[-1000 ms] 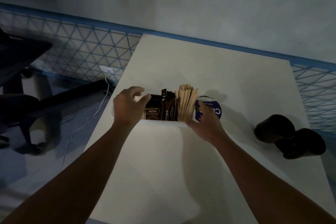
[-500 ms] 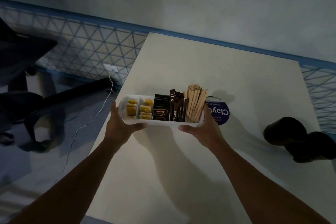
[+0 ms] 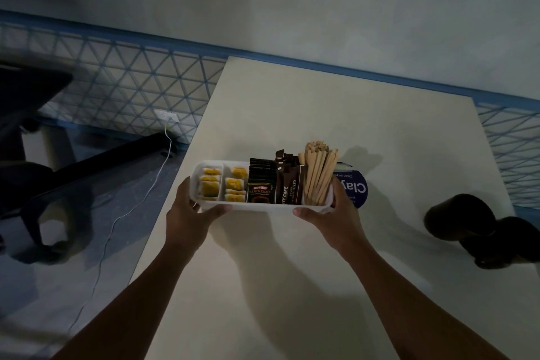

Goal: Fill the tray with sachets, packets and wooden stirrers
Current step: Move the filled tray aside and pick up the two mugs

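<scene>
A: Hands first, quick.
B: Left hand [image 3: 187,213] grips the left end of the white tray [image 3: 263,207], thumb along the near wall. Right hand [image 3: 336,213] grips the right end the same way. Both are closed on it.
A: Where's the tray?
B: Held over the left part of the pale table [image 3: 321,114], its left end past the table edge. Shadows fall below it, so it looks lifted.
A: Contents, left to right?
B: Two compartments of yellow sachets [image 3: 210,187] – print unreadable. Then black packets [image 3: 261,193] reading "KOPIKO SUPREMO". Then brown stick packets [image 3: 287,184], upright, "CITY CAFE" with the first letter partly cut off. Last, wooden stirrers [image 3: 317,175], standing, leaning slightly.
A: Any other text?
B: A blue-labelled container [image 3: 358,187] just behind the right hand – "Clay" is legible, the rest is hidden or too small.
A: Background?
B: Two dark objects [image 3: 482,231] on the table's right side, too dim to name. A white cable [image 3: 140,202] runs from a wall socket [image 3: 168,117] across the floor.
</scene>
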`<state>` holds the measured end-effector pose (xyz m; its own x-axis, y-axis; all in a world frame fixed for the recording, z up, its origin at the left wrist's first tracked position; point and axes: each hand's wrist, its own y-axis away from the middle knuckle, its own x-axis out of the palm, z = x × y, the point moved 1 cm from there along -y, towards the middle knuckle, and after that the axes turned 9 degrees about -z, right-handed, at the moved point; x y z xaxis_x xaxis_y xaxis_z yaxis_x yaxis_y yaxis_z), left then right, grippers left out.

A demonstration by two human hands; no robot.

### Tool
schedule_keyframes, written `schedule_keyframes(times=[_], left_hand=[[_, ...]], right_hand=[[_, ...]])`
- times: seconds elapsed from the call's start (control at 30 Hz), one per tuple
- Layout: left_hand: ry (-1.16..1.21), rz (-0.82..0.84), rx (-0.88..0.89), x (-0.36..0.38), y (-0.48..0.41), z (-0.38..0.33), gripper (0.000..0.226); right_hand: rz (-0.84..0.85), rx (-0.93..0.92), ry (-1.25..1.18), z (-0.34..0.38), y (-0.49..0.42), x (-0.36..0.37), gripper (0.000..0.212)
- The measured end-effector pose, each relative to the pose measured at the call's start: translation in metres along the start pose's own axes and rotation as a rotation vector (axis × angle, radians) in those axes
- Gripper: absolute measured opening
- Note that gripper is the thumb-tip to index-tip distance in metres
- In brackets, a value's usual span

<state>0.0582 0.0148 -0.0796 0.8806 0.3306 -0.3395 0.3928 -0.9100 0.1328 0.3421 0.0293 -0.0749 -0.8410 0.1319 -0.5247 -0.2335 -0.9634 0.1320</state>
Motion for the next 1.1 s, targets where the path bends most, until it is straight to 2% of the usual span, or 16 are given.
schedule_keyframes(times=[0.2,0.6,0.8,1.1], left_hand=[[0.057,0.046,0.028,0.021,-0.029,-0.019,0.077],[0.078,0.063,0.102,0.083,-0.124,-0.079,0.064],[0.049,0.048,0.113,0.109,-0.177,-0.093,0.063],[-0.002,0.072,0.14,0.138,-0.249,-0.099,0.065]], right_hand=[[-0.064,-0.044,0.009,0.013,-0.024,-0.02,0.089],[-0.155,-0.059,0.0,0.046,-0.122,-0.051,0.078],[-0.163,-0.052,-0.009,0.055,-0.178,-0.046,0.073],[-0.175,-0.013,-0.02,0.056,-0.247,-0.025,0.08]])
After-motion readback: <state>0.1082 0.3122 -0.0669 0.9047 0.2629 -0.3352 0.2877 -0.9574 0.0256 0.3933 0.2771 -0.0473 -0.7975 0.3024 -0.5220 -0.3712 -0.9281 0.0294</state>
